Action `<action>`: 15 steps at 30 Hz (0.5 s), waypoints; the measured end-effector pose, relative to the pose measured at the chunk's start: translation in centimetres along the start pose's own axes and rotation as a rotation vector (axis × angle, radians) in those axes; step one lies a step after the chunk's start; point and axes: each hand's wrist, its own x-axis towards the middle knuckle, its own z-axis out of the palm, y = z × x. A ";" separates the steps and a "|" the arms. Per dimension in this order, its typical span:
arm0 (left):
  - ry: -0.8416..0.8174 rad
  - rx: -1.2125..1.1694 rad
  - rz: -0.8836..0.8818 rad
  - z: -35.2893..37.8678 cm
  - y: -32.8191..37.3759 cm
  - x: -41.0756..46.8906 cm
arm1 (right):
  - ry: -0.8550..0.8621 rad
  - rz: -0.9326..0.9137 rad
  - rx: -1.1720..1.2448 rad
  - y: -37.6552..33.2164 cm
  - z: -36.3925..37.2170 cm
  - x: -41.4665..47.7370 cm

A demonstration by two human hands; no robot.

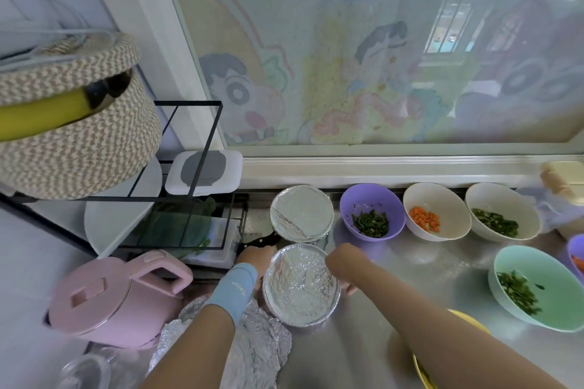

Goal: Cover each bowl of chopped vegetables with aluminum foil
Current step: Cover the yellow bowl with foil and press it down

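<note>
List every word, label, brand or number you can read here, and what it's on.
No readable text anywhere in this view.
On the blue wristband: a small dark mark, too blurred to read.
On the window picture: cartoon figures only, no words.
On the near foil-covered bowl and the purple bowl: no labels.

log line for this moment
near bowl: foil on | left hand: at its side, fingers hidden | right hand: holds its side | far bowl: foil on | purple bowl, carrot bowl, mint bowl: uncovered
</note>
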 end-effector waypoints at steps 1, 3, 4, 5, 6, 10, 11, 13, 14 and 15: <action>0.012 0.025 0.019 -0.1 0.1 -0.7 | -0.035 0.007 -0.044 0.2 0.0 0.3; 0.048 0.159 0.088 -0.1 0.8 -2.5 | -0.110 0.035 -0.194 0.3 -0.6 -0.2; 0.093 0.240 0.146 0.0 1.1 -3.3 | -0.119 0.023 -0.236 0.7 -1.0 -0.1; 0.149 0.295 0.219 0.3 1.6 -3.7 | -0.126 -0.015 -0.295 1.0 -1.6 0.1; 0.205 0.317 0.294 0.7 2.1 -4.2 | -0.106 -0.057 -0.305 1.4 -2.5 0.0; 0.255 0.175 0.503 4.2 4.6 -6.4 | -0.041 -0.072 -0.219 4.3 -6.3 -1.4; 0.198 0.154 0.517 5.6 5.1 -7.0 | -0.003 -0.055 -0.142 5.6 -7.3 -1.5; 0.076 0.153 0.519 8.7 5.8 -8.0 | 0.097 -0.097 -0.114 8.4 -8.8 -1.4; 0.001 0.174 0.509 10.4 6.0 -8.5 | 0.094 -0.140 -0.222 9.6 -9.4 -1.6; -0.075 0.202 0.485 12.5 6.1 -8.9 | 0.097 -0.164 -0.292 11.6 -10.0 -2.2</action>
